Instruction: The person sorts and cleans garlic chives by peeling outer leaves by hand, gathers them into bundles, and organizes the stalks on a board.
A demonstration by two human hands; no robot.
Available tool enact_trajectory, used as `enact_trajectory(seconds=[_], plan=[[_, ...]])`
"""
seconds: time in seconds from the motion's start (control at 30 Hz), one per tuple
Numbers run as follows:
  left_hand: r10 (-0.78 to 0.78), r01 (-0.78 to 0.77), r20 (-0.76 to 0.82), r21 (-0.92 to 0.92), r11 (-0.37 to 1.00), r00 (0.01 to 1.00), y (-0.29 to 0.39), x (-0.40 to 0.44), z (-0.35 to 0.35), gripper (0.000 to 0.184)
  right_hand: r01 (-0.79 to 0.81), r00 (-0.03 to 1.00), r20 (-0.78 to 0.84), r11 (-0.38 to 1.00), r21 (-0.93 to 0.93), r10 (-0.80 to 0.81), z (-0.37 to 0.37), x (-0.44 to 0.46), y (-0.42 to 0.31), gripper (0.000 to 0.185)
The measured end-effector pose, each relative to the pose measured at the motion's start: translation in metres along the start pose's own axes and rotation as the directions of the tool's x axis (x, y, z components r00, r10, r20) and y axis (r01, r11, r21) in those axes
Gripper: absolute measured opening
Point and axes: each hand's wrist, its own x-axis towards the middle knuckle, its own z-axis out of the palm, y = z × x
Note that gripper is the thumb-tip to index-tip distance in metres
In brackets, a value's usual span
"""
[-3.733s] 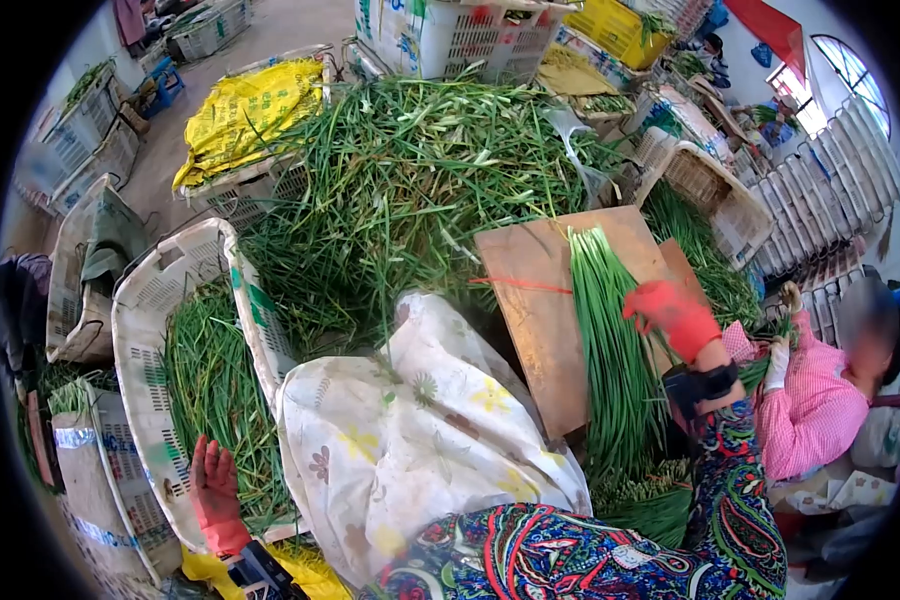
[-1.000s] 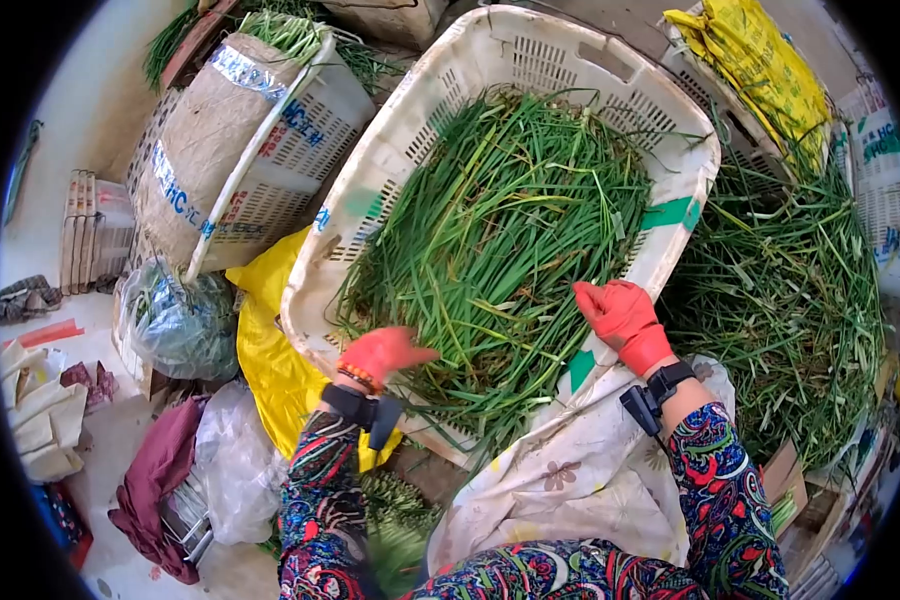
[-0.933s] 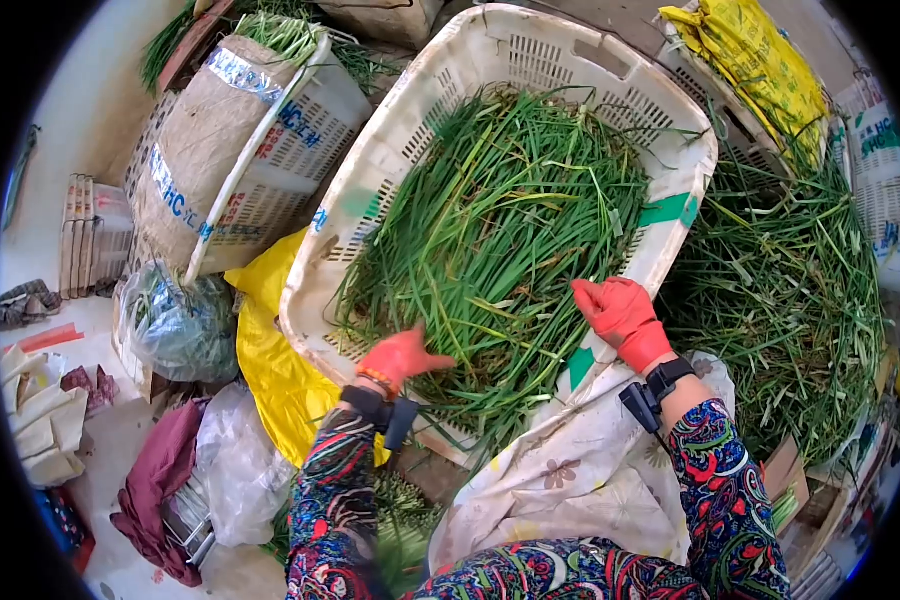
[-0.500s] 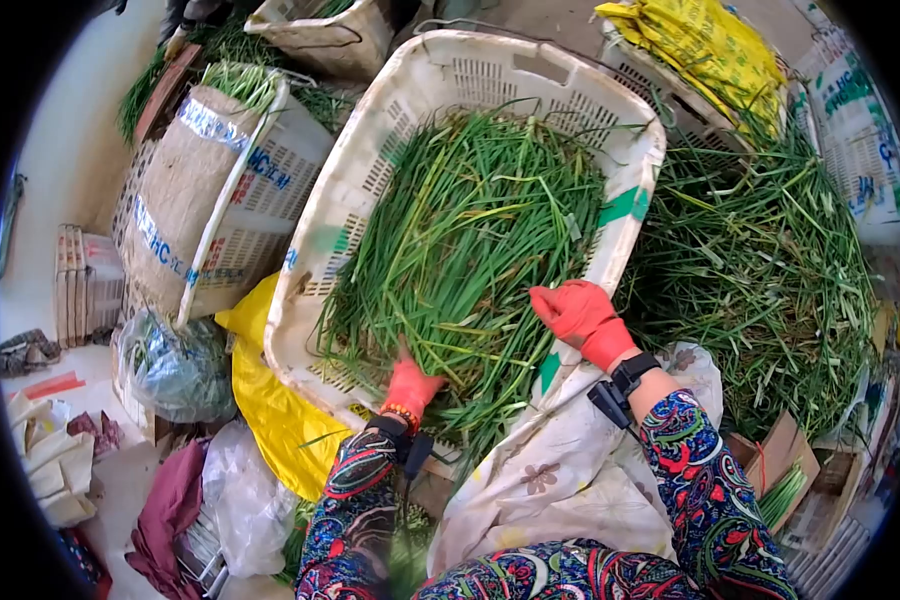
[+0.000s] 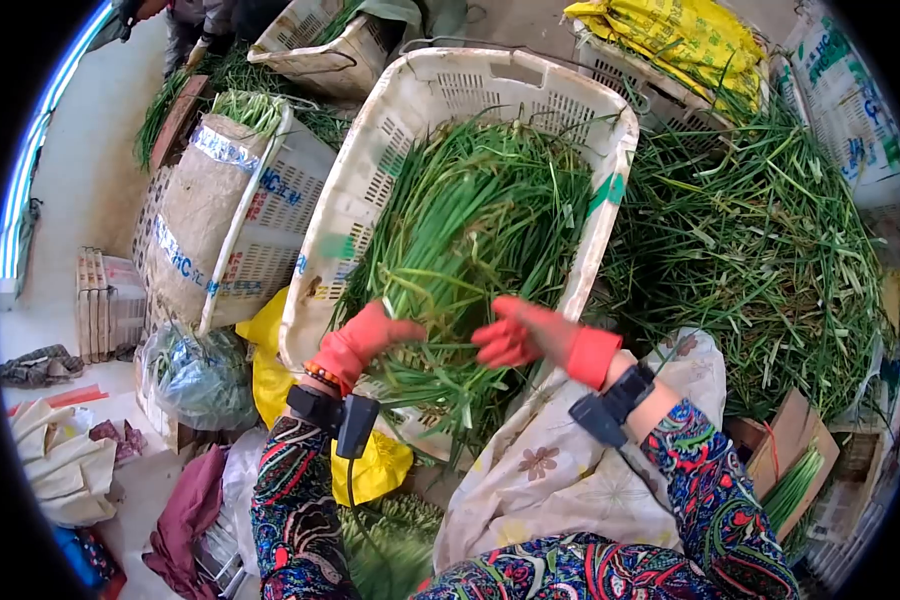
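A white plastic crate [image 5: 315, 255] in front of me holds a thick heap of long green chives [image 5: 540, 190], some yellowed. My left hand [image 5: 360, 345], in a red glove, is closed around a bunch of chives [image 5: 425, 265] at the crate's near left part. Its thumb points right across the bunch, while the other fingers are partly hidden by leaves. Just right of the bunch is my red-gloved right hand [image 5: 535, 335], its fingers apart and pointing left, slightly smeared by motion. Loose leaves hang below the hands over the near rim.
A large pile of loose green leaves [image 5: 760, 260] lies to the right. Another crate with a beige wrap [image 5: 200, 220] stands left, above a bagged bundle [image 5: 198, 375]. A yellow sack [image 5: 680, 45] tops a crate behind. Another person [image 5: 195, 25] is at the far left.
My left hand has moved up and left and now grips a bunch of chives. My right hand has shifted left off the crate's right side, towards that bunch. The view has tilted slightly.
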Motion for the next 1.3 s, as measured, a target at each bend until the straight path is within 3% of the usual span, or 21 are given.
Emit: enact_trajectory(seconds=[0.07,0.13,0.17,0.27,0.3,0.33,0.4,0.43,0.53,0.6,0.7,0.73,0.77,0.87,0.93,1.0,1.07,1.1,1.17,1.27,1.3], plan=[[-0.135,0.133,-0.020,-0.089,0.987,0.991,0.035,-0.011,0.011,0.048,-0.038,0.999,0.020,0.999,-0.036,0.039,0.018,-0.003,0.015,0.064],[-0.082,0.083,-0.022,0.056,0.995,0.996,0.031,-0.006,0.019,0.046,0.137,0.983,-0.113,0.989,-0.051,-0.142,0.023,-0.001,0.024,0.063],[-0.082,0.083,-0.040,0.031,0.996,0.996,0.029,-0.005,0.028,0.046,0.218,0.958,-0.176,0.974,-0.066,-0.227,0.025,0.000,0.028,0.062],[-0.018,0.020,-0.025,0.106,0.994,1.000,0.006,0.007,0.053,0.044,0.238,0.960,-0.139,0.970,-0.049,-0.243,0.037,0.000,0.027,0.057],[-0.082,0.093,-0.060,0.221,0.971,0.995,0.015,0.004,0.065,0.047,0.217,0.974,-0.085,0.973,0.082,-0.210,0.033,0.028,0.043,0.055],[-0.038,0.031,0.019,0.287,0.957,0.999,0.012,0.006,0.073,0.061,0.228,0.971,-0.088,0.973,0.044,-0.224,0.044,0.023,0.039,0.053],[-0.059,0.135,-0.172,0.474,0.870,0.983,0.019,-0.011,0.092,0.075,0.056,0.996,-0.081,0.958,0.280,-0.035,0.022,0.041,0.056,0.052],[-0.067,0.126,-0.139,0.480,0.868,0.988,0.024,-0.017,0.099,0.090,0.102,0.990,-0.121,0.945,0.311,-0.067,0.026,0.038,0.053,0.051],[-0.155,0.206,-0.140,0.522,0.828,0.978,0.019,-0.016,0.116,0.090,0.240,0.964,-0.201,0.894,0.379,-0.173,0.037,0.034,0.057,0.047],[0.137,-0.026,-0.180,0.509,0.860,0.974,0.004,-0.025,0.125,0.085,0.334,0.940,-0.207,0.857,0.392,-0.272,0.033,0.041,0.063,0.044],[0.487,-0.369,-0.101,0.525,0.767,0.867,-0.006,-0.041,0.127,0.078,0.324,0.939,-0.272,0.802,0.502,-0.209,0.028,0.037,0.056,0.027],[0.432,-0.352,-0.067,0.473,0.808,0.900,0.007,-0.057,0.126,0.075,0.344,0.932,-0.294,0.780,0.522,-0.215,0.027,0.032,0.049,0.024],[0.374,-0.326,-0.033,0.422,0.846,0.927,0.020,-0.073,0.125,0.074,0.288,0.957,-0.211,0.732,0.618,-0.199,0.018,0.035,0.047,0.028],[0.118,-0.119,0.047,0.658,0.744,0.992,0.011,-0.095,0.104,0.072,0.341,0.939,-0.193,0.693,0.635,-0.284,0.003,0.036,0.047,0.027],[0.037,-0.044,0.032,0.921,0.387,0.999,-0.044,-0.095,0.079,0.063,0.288,0.957,-0.157,0.726,0.625,-0.244,-0.005,0.023,0.042,0.026],[0.097,-0.007,-0.042,0.888,0.460,0.994,-0.088,-0.100,0.044,0.053,0.302,0.953,-0.201,0.741,0.599,-0.226,-0.001,0.007,0.034,0.025],[0.276,0.115,-0.232,0.917,0.383,0.933,-0.087,-0.101,0.036,0.052,0.270,0.963,-0.174,0.777,0.569,-0.207,-0.004,0.002,0.032,0.024],[0.522,-0.093,-0.275,0.815,0.572,0.807,-0.067,-0.097,0.040,0.048,0.267,0.963,-0.175,0.782,0.563,-0.203,-0.004,0.002,0.032,0.023],[0.662,-0.109,-0.303,0.856,0.505,0.685,-0.026,-0.075,0.057,0.042,0.260,0.965,-0.175,0.794,0.550,-0.194,-0.004,0.004,0.034,0.023],[0.531,-0.133,-0.236,0.814,0.565,0.814,0.011,-0.037,0.095,0.035,0.198,0.980,-0.142,0.805,0.560,-0.142,0.001,0.007,0.032,0.023],[0.581,-0.214,-0.206,0.792,0.571,0.788,-0.002,-0.011,0.107,0.028,0.247,0.967,-0.188,0.818,0.519,-0.173,0.003,0.007,0.032,0.022]])
